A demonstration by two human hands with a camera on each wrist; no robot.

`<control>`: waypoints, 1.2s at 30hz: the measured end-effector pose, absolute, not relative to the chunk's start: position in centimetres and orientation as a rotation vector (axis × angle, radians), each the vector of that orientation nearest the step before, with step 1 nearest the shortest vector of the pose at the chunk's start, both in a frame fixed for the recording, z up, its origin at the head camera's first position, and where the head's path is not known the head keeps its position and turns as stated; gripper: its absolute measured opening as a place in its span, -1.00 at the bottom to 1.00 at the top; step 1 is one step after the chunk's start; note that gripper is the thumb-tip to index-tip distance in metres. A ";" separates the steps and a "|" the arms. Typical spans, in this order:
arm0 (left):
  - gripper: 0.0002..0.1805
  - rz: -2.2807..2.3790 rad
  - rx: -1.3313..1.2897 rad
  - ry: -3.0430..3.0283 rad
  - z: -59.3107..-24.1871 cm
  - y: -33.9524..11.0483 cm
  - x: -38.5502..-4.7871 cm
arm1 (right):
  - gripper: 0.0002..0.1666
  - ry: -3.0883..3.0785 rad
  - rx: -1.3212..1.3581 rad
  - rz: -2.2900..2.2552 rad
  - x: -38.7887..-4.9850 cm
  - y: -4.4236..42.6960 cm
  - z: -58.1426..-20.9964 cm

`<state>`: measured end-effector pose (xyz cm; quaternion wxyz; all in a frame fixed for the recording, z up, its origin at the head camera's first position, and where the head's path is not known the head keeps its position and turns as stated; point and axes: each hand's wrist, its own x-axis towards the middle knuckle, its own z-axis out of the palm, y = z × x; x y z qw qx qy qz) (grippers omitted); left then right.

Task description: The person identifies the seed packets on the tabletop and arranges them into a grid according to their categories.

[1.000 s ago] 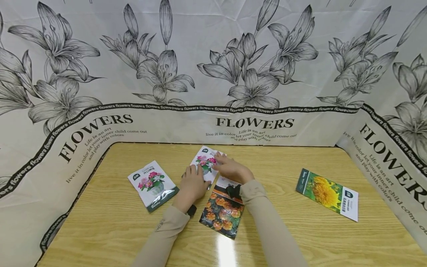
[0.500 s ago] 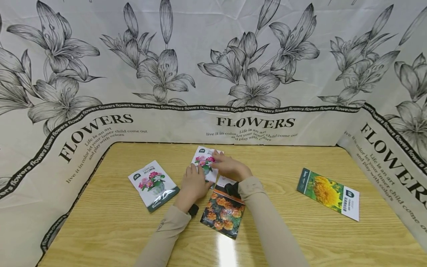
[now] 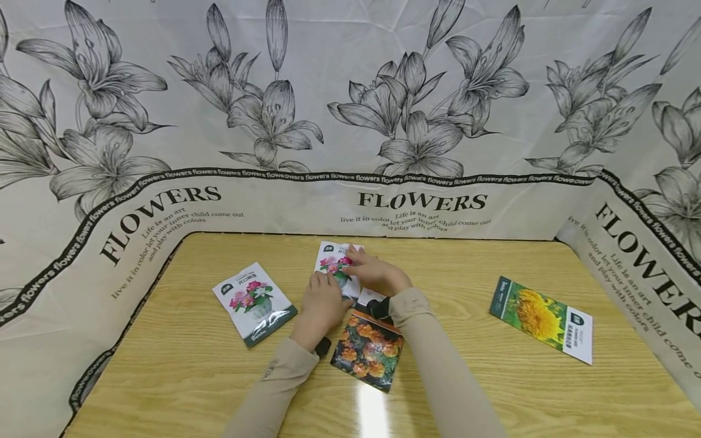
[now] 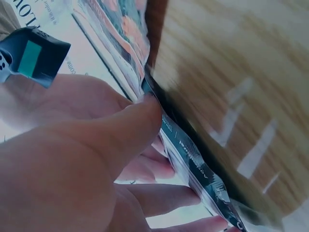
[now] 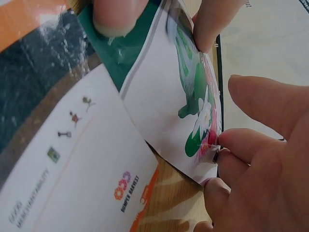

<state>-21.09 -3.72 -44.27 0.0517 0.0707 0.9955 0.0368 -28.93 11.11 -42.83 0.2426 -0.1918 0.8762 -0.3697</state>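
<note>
In the head view, a white seed packet [image 3: 330, 263] with pink flowers lies at the table's back middle, both hands on it. My left hand [image 3: 322, 302] holds its lower left; the left wrist view shows the thumb [image 4: 140, 116] on the dark green bottom edge. Over the packet's right side rests my right hand [image 3: 378, 274]. Its fingertips touch the side edge in the right wrist view, the thumb [image 5: 256, 99] standing apart. Just below lies a marigold seed packet [image 3: 366, 348], its white top partly hidden by the right hand and wristband.
A matching pink-flower packet [image 3: 254, 304] lies to the left. On the right is a packet with a yellow flower [image 3: 539, 316]. Flower-printed fabric [image 3: 296, 207] borders the wooden table [image 3: 547, 401] at the back and sides.
The middle pink-flower packet has turned slightly counterclockwise and sits straighter, its top further left. Both hands have stayed on it, with small shifts. The other packets keep their places.
</note>
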 end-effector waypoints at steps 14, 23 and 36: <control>-0.08 0.088 0.206 3.104 -44.1 -3.1 -20.5 | -0.24 2.420 -0.555 -1.053 -29.1 10.9 -42.8; -0.08 0.155 0.199 3.121 -44.1 -3.3 -20.4 | -0.23 2.501 -0.579 -1.021 -29.1 10.5 -42.8; -0.03 0.547 0.375 2.971 -44.0 -5.4 -21.4 | -0.18 2.566 -0.738 -0.769 -27.8 9.9 -42.5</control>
